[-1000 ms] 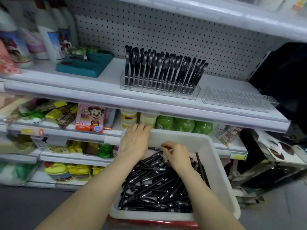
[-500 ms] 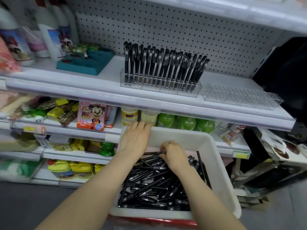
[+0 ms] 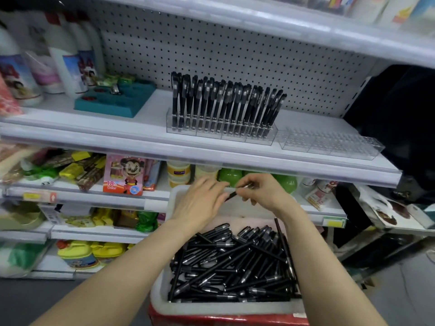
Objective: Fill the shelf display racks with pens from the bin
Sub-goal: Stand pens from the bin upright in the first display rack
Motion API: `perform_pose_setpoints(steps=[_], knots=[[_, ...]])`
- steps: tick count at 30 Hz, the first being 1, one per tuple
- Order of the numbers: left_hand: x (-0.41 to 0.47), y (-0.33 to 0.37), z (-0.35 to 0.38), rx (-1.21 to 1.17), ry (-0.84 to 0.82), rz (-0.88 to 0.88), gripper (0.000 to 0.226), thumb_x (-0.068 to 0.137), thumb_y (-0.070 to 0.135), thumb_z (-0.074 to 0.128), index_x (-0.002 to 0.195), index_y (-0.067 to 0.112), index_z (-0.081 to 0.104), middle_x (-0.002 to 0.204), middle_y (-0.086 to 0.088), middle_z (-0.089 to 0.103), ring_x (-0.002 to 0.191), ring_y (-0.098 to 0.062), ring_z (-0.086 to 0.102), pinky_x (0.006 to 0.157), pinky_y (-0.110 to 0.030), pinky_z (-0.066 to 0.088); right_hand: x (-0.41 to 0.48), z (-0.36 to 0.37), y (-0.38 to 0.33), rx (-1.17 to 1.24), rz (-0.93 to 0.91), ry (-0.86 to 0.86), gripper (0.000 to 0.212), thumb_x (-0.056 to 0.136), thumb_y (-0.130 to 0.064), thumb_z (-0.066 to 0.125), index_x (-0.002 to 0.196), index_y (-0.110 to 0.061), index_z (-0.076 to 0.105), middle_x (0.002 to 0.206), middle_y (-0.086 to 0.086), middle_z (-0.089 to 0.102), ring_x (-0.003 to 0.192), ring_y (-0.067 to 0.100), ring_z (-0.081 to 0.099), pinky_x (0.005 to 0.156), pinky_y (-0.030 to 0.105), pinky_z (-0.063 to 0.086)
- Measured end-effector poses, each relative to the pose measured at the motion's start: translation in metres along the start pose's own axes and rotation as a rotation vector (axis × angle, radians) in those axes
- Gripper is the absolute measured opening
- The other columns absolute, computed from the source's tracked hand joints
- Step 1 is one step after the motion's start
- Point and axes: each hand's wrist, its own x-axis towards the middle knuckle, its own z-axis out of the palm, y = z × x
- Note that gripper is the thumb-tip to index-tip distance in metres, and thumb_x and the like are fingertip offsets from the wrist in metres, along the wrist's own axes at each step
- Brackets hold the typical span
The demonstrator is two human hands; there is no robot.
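Here, a white shop shelf (image 3: pixel 141 135) with a pegboard back (image 3: pixel 235 50) carries a clear rack (image 3: pixel 221 132) packed with upright pens (image 3: pixel 223 102), black, tops leaning slightly right. A second rack (image 3: pixel 329 144), also clear, sits just beside it on the right. Below, a white bin (image 3: pixel 211 309) holds a heap of pens (image 3: pixel 235 262) lying every way. Above the bin's far rim the right grip (image 3: pixel 266 194) pinches a single pen (image 3: pixel 235 194). Its long axis slants from the dark end at lower left to the silvery end at upper right. The left grip (image 3: pixel 200 203) has nearly straight fingers, tips at the dark end. Its thumb is hidden, so I cannot tell whether it holds the pen. The bottles (image 3: pixel 63 60) at far left are blurred.
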Motion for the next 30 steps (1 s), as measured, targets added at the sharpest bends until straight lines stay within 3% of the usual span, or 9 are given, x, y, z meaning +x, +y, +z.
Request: perform_pose_setpoints(steps=[4,7,12,16,19,24,30], knots=[[0.011,0.002,-0.010,-0.121,-0.024,-0.094,0.029,0.102,0.031,0.041,0.117,0.015,0.060,0.106,-0.004,0.064,0.104,-0.021,0.053,0.084,-0.036,0.044,0.004,-0.012,-0.031,0.441,-0.037,0.167,0.018,0.081,-0.004,0.076,0.096,-0.009,0.068,0.071,0.009,0.069,0.061,0.013,0.063,0.055,0.019,0.050],[0.027,0.000,-0.020,-0.136,0.008,-0.110,0.020,0.102,0.030,0.040,0.099,0.017,0.054,0.091,-0.002,0.061,0.090,-0.024,0.053,0.074,-0.042,0.044,0.009,0.003,-0.041,0.594,-0.053,0.195,0.014,0.083,-0.005,0.073,0.096,-0.004,0.067,0.075,0.012,0.071,0.067,0.017,0.065,0.060,0.020,0.053],[0.047,-0.022,-0.044,-0.054,0.088,-0.022,0.032,0.099,0.037,0.040,0.112,0.017,0.061,0.108,0.002,0.058,0.104,-0.017,0.047,0.087,-0.027,0.041,0.023,0.023,-0.055,0.636,-0.105,0.275,0.007,0.091,-0.004,0.064,0.096,0.001,0.063,0.080,0.014,0.070,0.069,0.016,0.067,0.065,0.020,0.056],[0.064,-0.056,-0.073,0.001,0.262,-0.080,0.031,0.097,0.023,0.053,0.126,0.013,0.058,0.126,-0.002,0.052,0.120,-0.018,0.044,0.101,-0.035,0.041,0.042,0.012,-0.079,0.417,-0.215,0.350,0.014,0.096,-0.006,0.058,0.108,-0.011,0.063,0.099,0.008,0.070,0.087,0.015,0.070,0.079,0.025,0.057],[0.078,-0.080,-0.093,0.041,0.324,-0.161,0.037,0.093,0.014,0.058,0.130,0.010,0.055,0.133,-0.006,0.048,0.123,-0.023,0.043,0.102,-0.037,0.041,0.057,0.006,-0.109,0.280,-0.343,0.383,0.014,0.095,-0.008,0.060,0.105,-0.018,0.062,0.097,0.000,0.069,0.089,0.015,0.068,0.083,0.026,0.055],[0.092,-0.105,-0.103,0.066,0.261,-0.201,0.037,0.092,0.005,0.056,0.129,0.009,0.056,0.128,-0.009,0.052,0.119,-0.028,0.046,0.097,-0.039,0.042,0.090,0.020,-0.147,0.106,-0.469,0.518,0.016,0.087,-0.022,0.071,0.095,-0.021,0.057,0.085,0.001,0.069,0.082,0.017,0.068,0.075,0.029,0.055],[0.094,-0.114,-0.094,0.076,0.306,-0.178,0.039,0.086,-0.006,0.055,0.122,0.007,0.062,0.115,-0.009,0.057,0.107,-0.028,0.053,0.087,-0.038,0.046,0.125,0.032,-0.164,-0.092,-0.484,0.584,0.014,0.089,-0.026,0.068,0.097,-0.015,0.067,0.083,-0.003,0.071,0.081,0.016,0.068,0.082,0.040,0.056]])
